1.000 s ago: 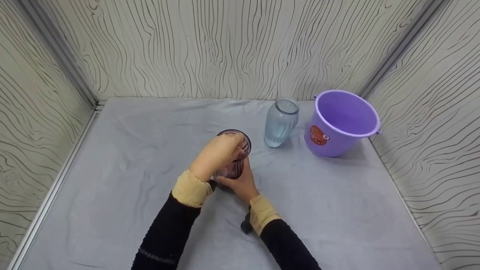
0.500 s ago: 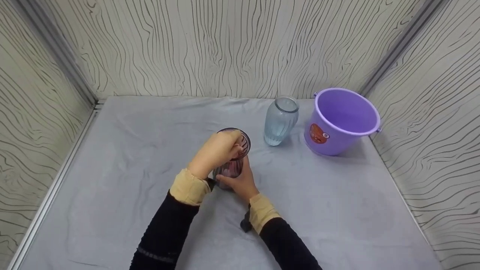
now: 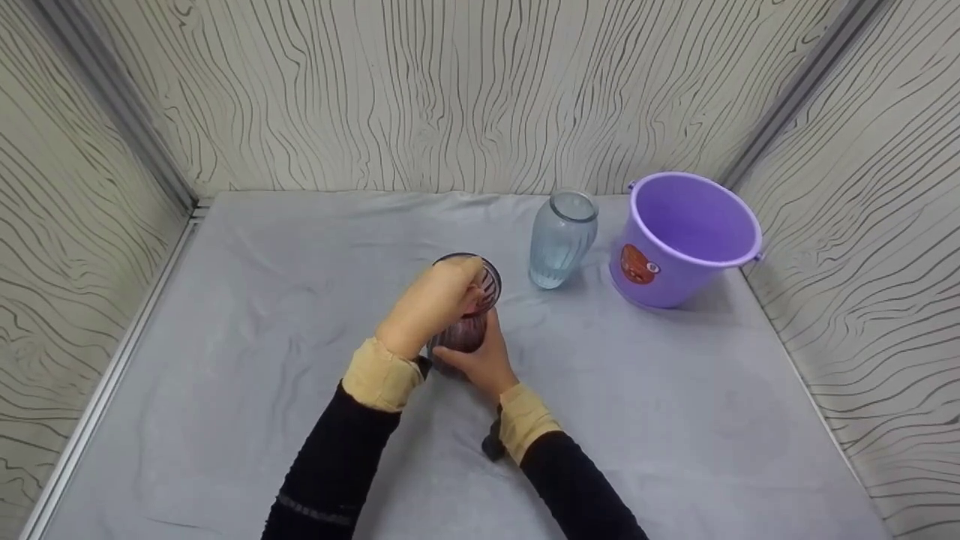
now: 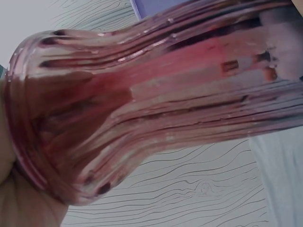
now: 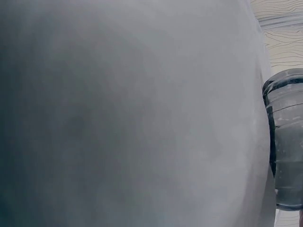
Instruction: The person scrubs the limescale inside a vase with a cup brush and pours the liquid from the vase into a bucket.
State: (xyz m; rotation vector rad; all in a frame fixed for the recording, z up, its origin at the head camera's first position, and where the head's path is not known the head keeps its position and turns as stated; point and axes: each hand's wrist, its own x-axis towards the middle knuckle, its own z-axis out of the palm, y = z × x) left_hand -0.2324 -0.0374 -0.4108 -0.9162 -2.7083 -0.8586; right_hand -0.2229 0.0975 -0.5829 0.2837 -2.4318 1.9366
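A pinkish-purple ribbed glass vase (image 3: 459, 335) is held near the middle of the table, its mouth tipped toward the head camera. My right hand (image 3: 489, 360) grips its body from the right, thumb across the near side. My left hand (image 3: 435, 300) bends over the rim, fingers reaching into the mouth. Whether those fingers hold anything is hidden in the head view. In the left wrist view, the vase (image 4: 142, 111) fills the frame, with my left hand (image 4: 31, 201) at its rim. Blurred reddish shapes show through its glass; I cannot tell what they are.
A pale blue glass vase (image 3: 559, 244) stands upright at the back right. Beside it is a purple bucket (image 3: 671, 281) with a red sticker. Grey cloth (image 3: 262, 337) covers the table, with patterned walls behind and at the sides. Glass (image 5: 289, 142) edges into the right wrist view.
My left hand has stayed at the vase's mouth with only slight motion, and my right hand keeps its grip. The whole head view has shifted slightly, with things appearing a little higher.
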